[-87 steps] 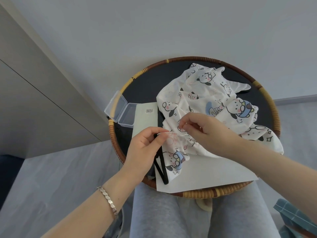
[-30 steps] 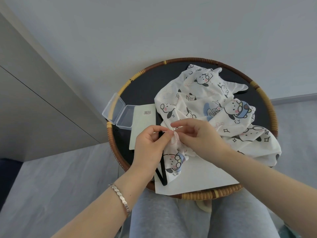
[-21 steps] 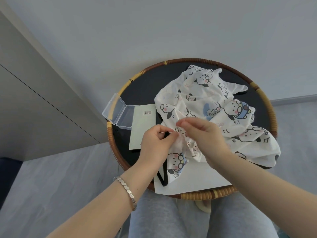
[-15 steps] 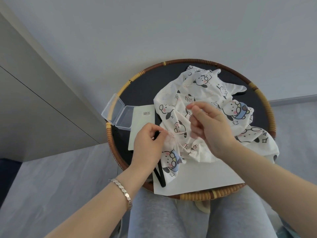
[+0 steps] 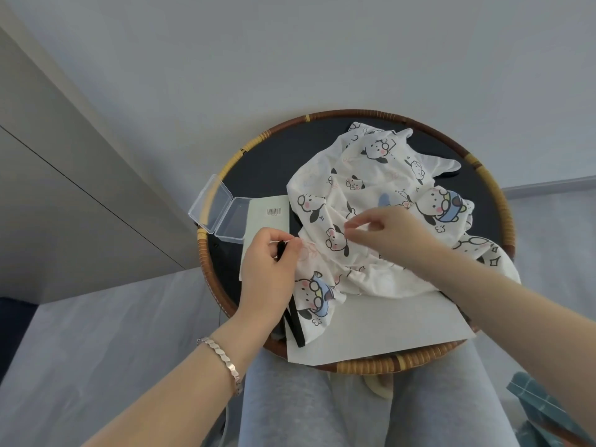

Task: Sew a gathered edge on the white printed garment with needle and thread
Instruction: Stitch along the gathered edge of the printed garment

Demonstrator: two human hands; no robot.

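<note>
Head view: an open clear box (image 5: pixel 222 214) sits at the left edge of the tray (image 5: pixel 504 208). The left hand (image 5: pixel 269 279) pinches the bunched edge of the white printed garment (image 5: pixel 371 175), which covers the tray's right half. The right hand (image 5: pixel 395 233) is over it, fingertips together; I cannot tell what they hold.

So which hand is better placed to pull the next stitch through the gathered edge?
Right. The right hand hovers free over the garment, fingertips pinched together beside the gathers; the left hand is busy pinching that edge. What the right holds is too small to see.

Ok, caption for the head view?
Left hand pinches the garment edge; right hand over it, fingers pinched, needle unseen.
</note>
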